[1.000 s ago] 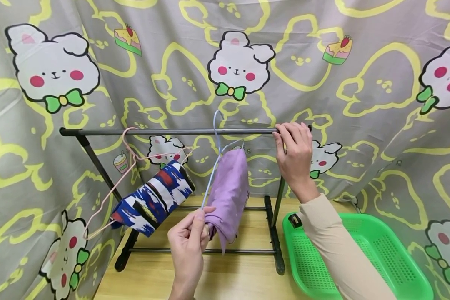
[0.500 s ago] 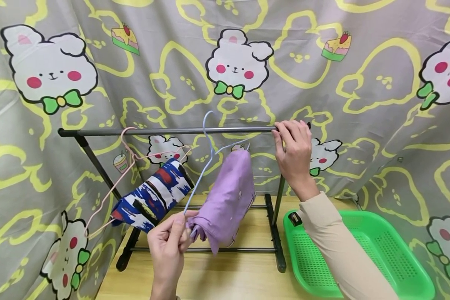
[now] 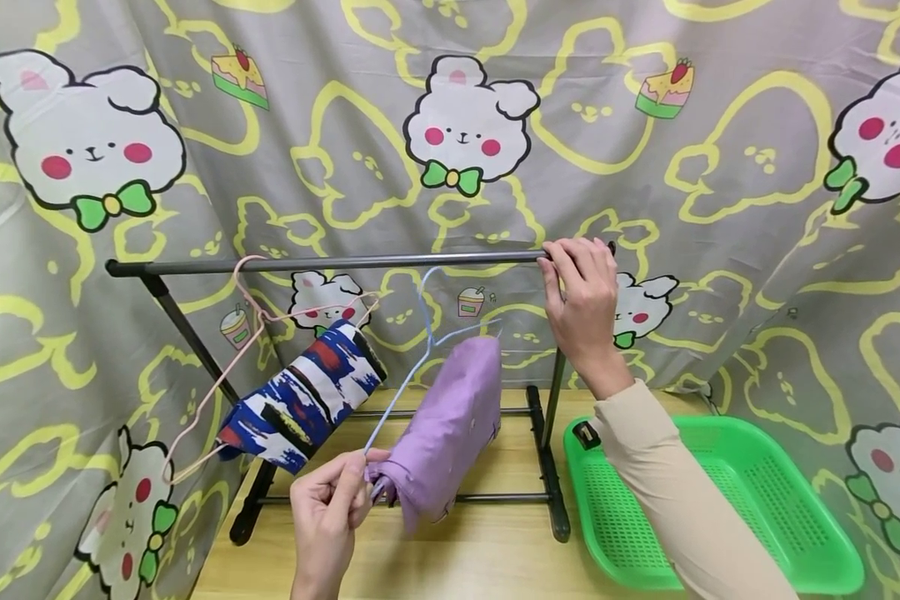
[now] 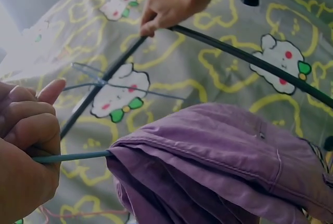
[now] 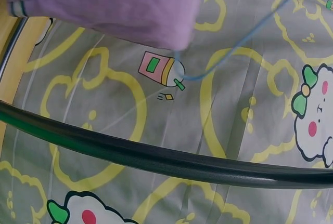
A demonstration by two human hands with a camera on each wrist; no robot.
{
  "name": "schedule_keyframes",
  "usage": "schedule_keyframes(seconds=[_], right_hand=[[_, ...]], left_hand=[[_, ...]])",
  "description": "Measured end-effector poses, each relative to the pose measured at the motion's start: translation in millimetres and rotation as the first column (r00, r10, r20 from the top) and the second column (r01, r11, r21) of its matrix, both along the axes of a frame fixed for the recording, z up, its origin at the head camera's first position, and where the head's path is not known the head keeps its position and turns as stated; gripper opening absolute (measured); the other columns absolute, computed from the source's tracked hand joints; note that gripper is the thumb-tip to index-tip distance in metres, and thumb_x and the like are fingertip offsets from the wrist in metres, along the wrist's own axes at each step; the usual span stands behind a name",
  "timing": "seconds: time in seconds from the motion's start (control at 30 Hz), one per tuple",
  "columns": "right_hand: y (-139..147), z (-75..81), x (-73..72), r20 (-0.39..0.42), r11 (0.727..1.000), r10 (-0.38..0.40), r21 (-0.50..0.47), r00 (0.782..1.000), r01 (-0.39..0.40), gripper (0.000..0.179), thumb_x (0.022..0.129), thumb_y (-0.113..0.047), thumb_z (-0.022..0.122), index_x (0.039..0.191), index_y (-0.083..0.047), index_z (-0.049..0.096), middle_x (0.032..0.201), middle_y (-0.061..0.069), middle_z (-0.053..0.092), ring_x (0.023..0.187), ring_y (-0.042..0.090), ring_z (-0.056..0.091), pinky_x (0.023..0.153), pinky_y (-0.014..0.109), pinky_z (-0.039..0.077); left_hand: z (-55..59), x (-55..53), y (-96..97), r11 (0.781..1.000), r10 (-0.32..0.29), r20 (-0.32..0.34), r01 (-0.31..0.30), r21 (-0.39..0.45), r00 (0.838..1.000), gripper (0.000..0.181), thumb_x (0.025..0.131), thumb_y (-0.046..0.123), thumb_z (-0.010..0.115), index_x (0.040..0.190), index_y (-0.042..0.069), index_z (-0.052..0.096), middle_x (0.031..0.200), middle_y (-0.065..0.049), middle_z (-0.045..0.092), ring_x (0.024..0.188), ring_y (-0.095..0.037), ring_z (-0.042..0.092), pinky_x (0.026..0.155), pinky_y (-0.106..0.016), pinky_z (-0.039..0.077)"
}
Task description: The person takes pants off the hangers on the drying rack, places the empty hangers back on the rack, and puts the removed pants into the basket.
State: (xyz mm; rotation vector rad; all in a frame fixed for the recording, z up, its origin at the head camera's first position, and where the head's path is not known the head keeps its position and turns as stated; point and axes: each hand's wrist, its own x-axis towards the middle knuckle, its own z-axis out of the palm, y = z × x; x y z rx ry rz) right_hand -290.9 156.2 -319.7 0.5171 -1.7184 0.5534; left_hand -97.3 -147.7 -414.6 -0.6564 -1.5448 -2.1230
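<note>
My left hand (image 3: pixel 324 512) pinches the lower left corner of a blue clothes hanger (image 3: pixel 399 392). Folded purple trousers (image 3: pixel 450 429) hang over the hanger's bottom bar. The hanger's hook is close under the rack's top rail (image 3: pixel 360 262); whether they touch I cannot tell. In the left wrist view, my left hand (image 4: pixel 28 146) grips the hanger beside the trousers (image 4: pixel 208 156). My right hand (image 3: pixel 585 308) holds the right end of the rail, fingers curled over it. The right wrist view shows the trousers (image 5: pixel 114 11) and hanger arm (image 5: pixel 244 39) past the rail (image 5: pixel 166 156).
On the rail's left part hangs a pink hanger (image 3: pixel 228 367) bearing a blue, white and red patterned cloth (image 3: pixel 307 396). A green perforated basket (image 3: pixel 780 467) stands right of the rack on the wooden table (image 3: pixel 285 575). Patterned curtains (image 3: pixel 360 100) enclose the back and sides.
My left hand first moves left, then down, taking the blue hanger and trousers along. The hook drops from above the rail to just under it. My right hand stays on the rail.
</note>
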Motion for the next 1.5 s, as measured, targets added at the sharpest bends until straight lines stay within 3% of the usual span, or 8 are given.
schedule_keyframes(seconds=[0.17, 0.3, 0.4, 0.53, 0.83, 0.93, 1.1, 1.5], right_hand=[[0.1, 1.7, -0.3, -0.003, 1.0, -0.003, -0.003, 1.0, 0.003, 0.026, 0.104, -0.018, 0.063, 0.118, 0.002, 0.073, 0.113, 0.018, 0.068, 0.114, 0.039, 0.059, 0.117, 0.054, 0.03], [0.4, 2.2, -0.7, -0.005, 1.0, -0.002, 0.0, 1.0, 0.002, 0.026, 0.103, -0.018, 0.064, 0.118, 0.002, 0.073, 0.112, 0.018, 0.069, 0.114, 0.038, 0.059, 0.117, 0.053, 0.031], [0.3, 1.4, -0.9, -0.003, 1.0, 0.002, -0.001, 1.0, -0.002, 0.026, 0.103, -0.018, 0.064, 0.118, 0.002, 0.073, 0.113, 0.018, 0.069, 0.114, 0.038, 0.059, 0.117, 0.053, 0.031], [-0.4, 0.6, -0.9, -0.002, 1.0, 0.012, -0.009, 1.0, -0.012, 0.026, 0.103, -0.017, 0.065, 0.118, 0.002, 0.073, 0.112, 0.018, 0.069, 0.114, 0.038, 0.059, 0.117, 0.054, 0.03], [-0.8, 1.3, -0.2, 0.006, 1.0, 0.023, -0.019, 1.0, -0.023, 0.024, 0.102, -0.015, 0.066, 0.118, 0.002, 0.073, 0.113, 0.018, 0.069, 0.114, 0.039, 0.059, 0.117, 0.053, 0.03], [-0.2, 0.6, 0.0, 0.013, 1.0, 0.022, -0.011, 1.0, -0.022, 0.024, 0.102, -0.014, 0.066, 0.119, 0.001, 0.073, 0.114, 0.018, 0.069, 0.116, 0.039, 0.059, 0.117, 0.053, 0.03], [1.8, 0.5, 3.7, 0.031, 0.997, -0.018, 0.076, 0.999, 0.015, 0.029, 0.103, -0.015, 0.064, 0.125, 0.003, 0.068, 0.121, 0.02, 0.066, 0.121, 0.04, 0.056, 0.118, 0.052, 0.029], [8.2, -1.2, 14.4, 0.128, 0.953, -0.15, 0.283, 0.98, 0.109, 0.049, 0.106, -0.025, 0.056, 0.145, 0.005, 0.049, 0.141, 0.025, 0.052, 0.141, 0.04, 0.041, 0.122, 0.055, 0.019]], left_hand=[[-12.1, 2.5, -6.0, 0.998, 0.014, 0.054, -0.011, -0.062, 0.998, 0.026, 0.102, -0.016, 0.04, 0.099, -0.023, 0.064, 0.049, -0.004, 0.024, 0.037, -0.018, 0.017, 0.032, -0.019, 0.019], [-22.1, -1.1, -12.8, 0.994, -0.105, 0.027, 0.106, -0.03, 0.994, 0.029, 0.101, -0.019, 0.033, 0.101, -0.025, 0.062, 0.05, -0.003, 0.024, 0.038, -0.016, 0.017, 0.032, -0.02, 0.018], [-29.2, -3.2, -19.5, 0.975, -0.222, 0.033, 0.221, 0.022, 0.974, 0.033, 0.102, -0.019, 0.028, 0.104, -0.025, 0.061, 0.052, -0.003, 0.023, 0.04, -0.015, 0.016, 0.033, -0.022, 0.016], [-36.8, -5.4, -26.6, 0.945, -0.324, 0.031, 0.322, 0.057, 0.946, 0.039, 0.102, -0.02, 0.024, 0.107, -0.023, 0.062, 0.053, -0.003, 0.023, 0.042, -0.015, 0.016, 0.034, -0.023, 0.016], [-45.6, -7.7, -35.8, 0.904, -0.421, -0.035, 0.423, 0.057, 0.906, 0.043, 0.099, -0.022, 0.017, 0.108, -0.026, 0.058, 0.053, -0.001, 0.024, 0.04, -0.013, 0.016, 0.034, -0.02, 0.016], [-46.8, -7.9, -38.2, 0.897, -0.435, -0.047, 0.437, 0.062, 0.899, 0.043, 0.098, -0.022, 0.016, 0.108, -0.027, 0.057, 0.054, -0.001, 0.024, 0.041, -0.013, 0.017, 0.035, -0.02, 0.017], [-47.1, -6.6, -40.5, 0.902, -0.424, -0.057, 0.427, 0.057, 0.904, 0.045, 0.098, -0.022, 0.016, 0.108, -0.025, 0.06, 0.054, 0.0, 0.024, 0.041, -0.012, 0.017, 0.035, -0.019, 0.017], [-46.0, -5.0, -44.2, 0.918, -0.392, -0.076, 0.395, 0.04, 0.917, 0.047, 0.097, -0.024, 0.016, 0.108, -0.024, 0.062, 0.053, -0.001, 0.025, 0.04, -0.013, 0.017, 0.035, -0.019, 0.018]])
